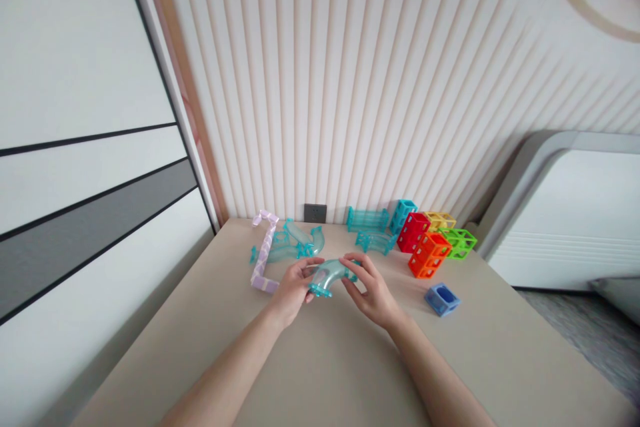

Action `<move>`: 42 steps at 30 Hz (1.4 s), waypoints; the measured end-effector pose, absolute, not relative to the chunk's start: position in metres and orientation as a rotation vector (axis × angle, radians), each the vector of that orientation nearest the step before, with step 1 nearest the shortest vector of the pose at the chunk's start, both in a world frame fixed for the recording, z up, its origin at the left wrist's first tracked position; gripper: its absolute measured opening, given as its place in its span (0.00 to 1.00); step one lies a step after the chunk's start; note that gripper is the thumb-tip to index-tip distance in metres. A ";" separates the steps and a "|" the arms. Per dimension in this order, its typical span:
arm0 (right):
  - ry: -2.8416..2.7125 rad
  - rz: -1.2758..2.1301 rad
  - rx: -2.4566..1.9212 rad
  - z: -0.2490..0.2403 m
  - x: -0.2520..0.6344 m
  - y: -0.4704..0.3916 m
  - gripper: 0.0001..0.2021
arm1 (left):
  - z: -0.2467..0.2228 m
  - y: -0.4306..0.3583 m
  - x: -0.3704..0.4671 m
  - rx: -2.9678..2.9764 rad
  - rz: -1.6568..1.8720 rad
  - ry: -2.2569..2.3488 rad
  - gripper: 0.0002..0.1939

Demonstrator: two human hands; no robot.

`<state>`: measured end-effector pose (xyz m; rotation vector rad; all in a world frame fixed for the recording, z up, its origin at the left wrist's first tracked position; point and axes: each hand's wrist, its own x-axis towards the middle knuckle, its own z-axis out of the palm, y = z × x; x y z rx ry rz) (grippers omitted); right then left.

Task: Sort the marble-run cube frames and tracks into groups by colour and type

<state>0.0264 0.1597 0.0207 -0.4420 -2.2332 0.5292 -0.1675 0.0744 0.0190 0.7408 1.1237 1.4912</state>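
Observation:
Between my two hands is a curved, see-through teal tube piece [329, 271], held just above the table, with a flanged end towards me. My left hand [295, 287] grips its left end, fingers closed round it. My right hand [369, 285] pinches the other end from the right. Behind my left hand lie more clear teal tube pieces [285, 251], some curved. A lilac patterned strip [263, 253], bent at its corners, stands beside them on the left.
Straight teal track [367, 220] and curved teal track [376, 241] lie by the ribbed wall. Right of them stand red [413, 232], orange [429, 255], teal [403, 216], yellow [440, 221] and green [459, 243] open-frame blocks. A blue block [442, 299] sits nearer on the table [340, 367].

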 end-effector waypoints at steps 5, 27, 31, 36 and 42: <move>-2.187 0.538 -0.467 0.019 0.017 0.152 0.19 | 0.019 0.072 -0.167 0.567 1.524 1.028 0.25; -1.888 0.476 -0.751 -0.003 -0.003 0.148 0.16 | 0.002 0.072 -0.168 1.029 1.654 1.205 0.32; -1.864 0.500 -0.783 -0.002 -0.005 0.146 0.16 | -0.002 0.072 -0.171 1.063 1.631 1.254 0.32; -1.836 0.543 -0.792 -0.003 -0.004 0.148 0.14 | -0.002 0.073 -0.171 1.042 1.599 1.283 0.33; -1.856 0.628 -0.761 -0.007 -0.003 0.153 0.14 | -0.002 0.072 -0.169 1.050 1.611 1.335 0.31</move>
